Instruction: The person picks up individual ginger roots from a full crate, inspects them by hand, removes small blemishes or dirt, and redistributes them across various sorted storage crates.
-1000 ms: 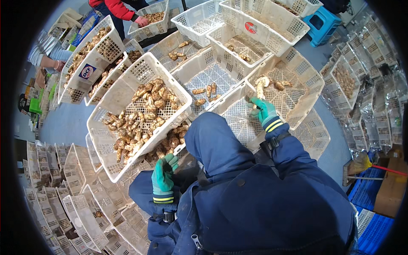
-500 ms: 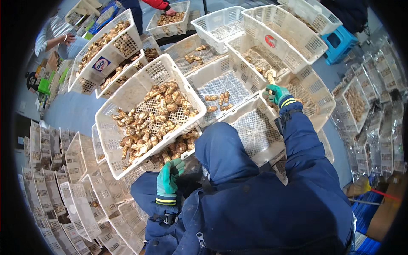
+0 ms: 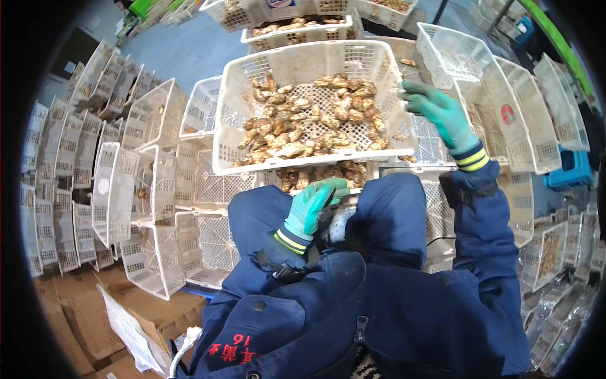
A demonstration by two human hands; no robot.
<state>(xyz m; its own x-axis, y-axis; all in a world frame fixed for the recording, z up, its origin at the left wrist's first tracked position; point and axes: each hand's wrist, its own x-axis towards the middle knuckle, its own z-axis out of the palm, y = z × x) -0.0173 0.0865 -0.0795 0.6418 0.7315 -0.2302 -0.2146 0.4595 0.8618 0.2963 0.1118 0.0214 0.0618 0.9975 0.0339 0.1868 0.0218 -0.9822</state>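
A white plastic crate stands in front of me, strewn with stubby brown-and-cream mushrooms. Beside its right wall is my right hand in a green glove, fingers stretched leftward and nothing seen in them. Whether the fingertips touch the rim, I cannot tell. My left hand, gloved alike, hovers above my lap, near the front of a lower crate with more mushrooms. Its fingers extend loosely to the right with the thumb apart, and no object shows in them.
More crates of mushrooms stand beyond. Several white crates sit to the right, next to a blue stool. Stacked crates crowd the left side, with cardboard boxes at lower left.
The view has turned rightward and the mushroom crate now lies straight ahead. My right hand has come back from the right-hand crates, and the mushroom it held is gone from it.
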